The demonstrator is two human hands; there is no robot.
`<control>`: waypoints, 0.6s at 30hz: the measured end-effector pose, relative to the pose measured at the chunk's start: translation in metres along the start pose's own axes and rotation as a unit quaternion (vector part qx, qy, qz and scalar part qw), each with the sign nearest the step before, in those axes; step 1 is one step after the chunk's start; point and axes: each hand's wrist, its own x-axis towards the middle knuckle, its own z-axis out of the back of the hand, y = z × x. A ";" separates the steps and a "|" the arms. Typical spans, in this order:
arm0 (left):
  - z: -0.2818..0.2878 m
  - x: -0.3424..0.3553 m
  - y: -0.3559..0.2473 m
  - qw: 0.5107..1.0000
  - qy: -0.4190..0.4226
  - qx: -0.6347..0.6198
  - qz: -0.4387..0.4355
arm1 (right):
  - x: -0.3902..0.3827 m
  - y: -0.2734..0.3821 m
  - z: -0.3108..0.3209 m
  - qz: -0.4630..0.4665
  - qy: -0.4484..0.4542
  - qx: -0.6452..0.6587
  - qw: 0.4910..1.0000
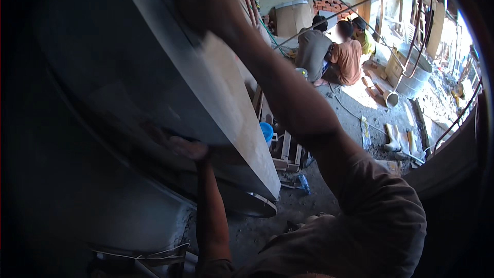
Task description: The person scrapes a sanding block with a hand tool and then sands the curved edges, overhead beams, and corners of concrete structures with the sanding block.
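Touching the dark side of a big wall [234,110], the left hand [188,148] is covered by shadow, and how far its fingers are spread cannot be told. Higher up, near the wall's pale front edge, the right hand [206,0] is blurred; something dark and flat can be seen just below it, but whether it is held cannot be told. To the right of the left hand, a blue bucket [266,133] is seen beside a wooden frame [286,149], with a blue bottle [304,184] lower down. Far to the right of the right hand, three people [346,62] are seen huddled near red bricks [329,6], a metal drum [418,78] and white boots [392,139]. Part of the floor [355,103] is blocked from sight by the right arm [293,90].
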 end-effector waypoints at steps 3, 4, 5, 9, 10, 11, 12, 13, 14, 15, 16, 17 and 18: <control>0.010 -0.015 0.036 0.999 -0.014 0.038 -0.027 | 0.023 0.021 -0.021 0.034 0.071 -0.155 0.985; 0.027 -0.042 0.091 0.996 -0.020 0.092 0.007 | -0.023 0.034 -0.030 0.055 -0.154 0.014 0.986; 0.048 -0.052 0.131 0.988 -0.030 0.144 0.042 | -0.086 0.046 -0.034 -0.026 -0.068 0.058 0.996; -0.009 0.015 -0.032 0.996 -0.033 -0.078 0.028 | -0.270 0.020 0.039 -0.211 0.071 -0.018 0.975; -0.004 0.023 -0.033 0.996 -0.044 -0.068 0.033 | -0.260 0.012 0.031 -0.151 0.026 0.001 0.988; -0.006 0.017 -0.038 0.995 -0.045 -0.073 0.050 | -0.214 0.008 0.026 -0.099 -0.017 -0.001 0.995; -0.004 0.012 -0.040 0.995 -0.030 -0.082 0.056 | -0.164 0.003 0.011 -0.048 -0.077 0.021 0.996; 0.009 0.019 -0.039 0.999 -0.026 -0.034 -0.006 | -0.104 0.015 -0.003 -0.058 -0.070 0.009 0.996; 0.018 0.024 -0.037 0.997 -0.022 0.004 -0.067 | -0.042 0.031 -0.010 -0.083 -0.044 0.003 0.996; 0.010 0.021 -0.035 0.992 -0.026 0.028 -0.120 | 0.004 0.028 -0.019 -0.043 -0.008 -0.019 0.999; 0.012 0.036 -0.031 0.977 -0.040 0.079 -0.192 | 0.017 0.020 -0.026 -0.038 -0.018 -0.013 0.999; 0.007 0.041 -0.030 0.957 -0.057 0.127 -0.256 | 0.022 0.010 -0.030 -0.004 -0.072 0.010 0.997; 0.003 0.034 -0.028 0.955 -0.059 0.133 -0.258 | 0.019 0.004 -0.036 0.024 -0.121 0.038 0.992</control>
